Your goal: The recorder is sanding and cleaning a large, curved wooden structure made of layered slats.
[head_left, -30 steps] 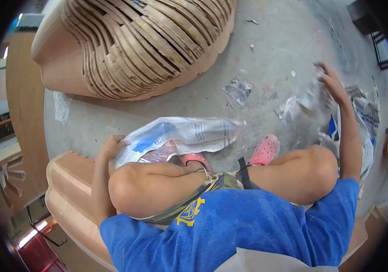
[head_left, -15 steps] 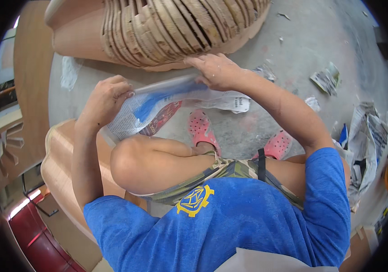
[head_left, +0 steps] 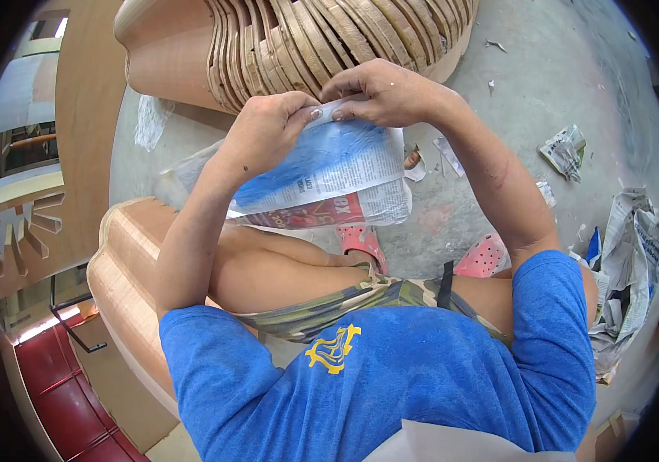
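A newspaper sheet (head_left: 345,172) with a broad blue patch and a red printed band hangs in front of my left knee. My left hand (head_left: 262,137) pinches its upper edge between thumb and fingers. Close beside it, my right hand (head_left: 391,94) grips the same edge, thumb on the near face. A pale, translucent strip runs along that edge between the hands; I cannot tell whether it is tape or film. Just beyond my hands lies a large curved wooden piece (head_left: 299,46) with many slats side by side. My fingertips partly overlap it in the view.
Another curved wooden piece (head_left: 133,254) stands by my left leg. Crumpled newspaper (head_left: 626,269) lies at the right, with a smaller scrap (head_left: 564,152) farther off. Clear plastic (head_left: 152,122) lies left of the slatted piece. A pink clog (head_left: 483,256) is on my foot.
My hands have come together from wide apart along the paper's upper edge, the left moving right and away from me. The newspaper now faces me more fully.
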A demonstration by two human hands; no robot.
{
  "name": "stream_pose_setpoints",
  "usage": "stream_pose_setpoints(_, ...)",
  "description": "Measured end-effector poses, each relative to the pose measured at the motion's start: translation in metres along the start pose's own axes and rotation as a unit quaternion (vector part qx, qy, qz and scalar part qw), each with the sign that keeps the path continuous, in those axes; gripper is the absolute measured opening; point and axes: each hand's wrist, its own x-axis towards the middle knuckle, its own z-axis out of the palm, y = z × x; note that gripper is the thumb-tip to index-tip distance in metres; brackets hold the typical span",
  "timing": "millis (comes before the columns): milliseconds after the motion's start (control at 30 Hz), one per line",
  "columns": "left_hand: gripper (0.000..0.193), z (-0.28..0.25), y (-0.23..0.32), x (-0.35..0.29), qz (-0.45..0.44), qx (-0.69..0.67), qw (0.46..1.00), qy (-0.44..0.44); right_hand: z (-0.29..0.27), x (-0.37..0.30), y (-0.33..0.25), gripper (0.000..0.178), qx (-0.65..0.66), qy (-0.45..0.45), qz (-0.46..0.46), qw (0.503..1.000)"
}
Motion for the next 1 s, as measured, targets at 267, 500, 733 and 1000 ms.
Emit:
stream_pose_setpoints(267, 0.017, 0.002, -0.003, 0.015, -0.065, -0.209, 0.976, 0.009, 0.001, -0.004, -0.014, 0.015, -0.221, 0.182, -0.201, 0.937)
stream_pose_setpoints(500, 0.014, -0.007, -0.026, 0.014, -0.108, -0.321, 0.937, 0.081, -0.013, -0.009, -0.039, 0.027, -0.149, 0.236, -0.183, 0.943)
stream_pose_setpoints(733, 0.076, -0.015, -0.016, -0.003, -0.013, -0.432, 0.902, -0.004, -0.021, -0.008, -0.030, 0.065, 0.035, 0.091, 0.053, 0.994)
stream_pose_setpoints(1000, 0.105, -0.001, -0.035, -0.008, -0.002, -0.359, 0.931, -0.068, -0.022, -0.016, -0.024, 0.034, -0.003, -0.083, 0.008, 0.996)
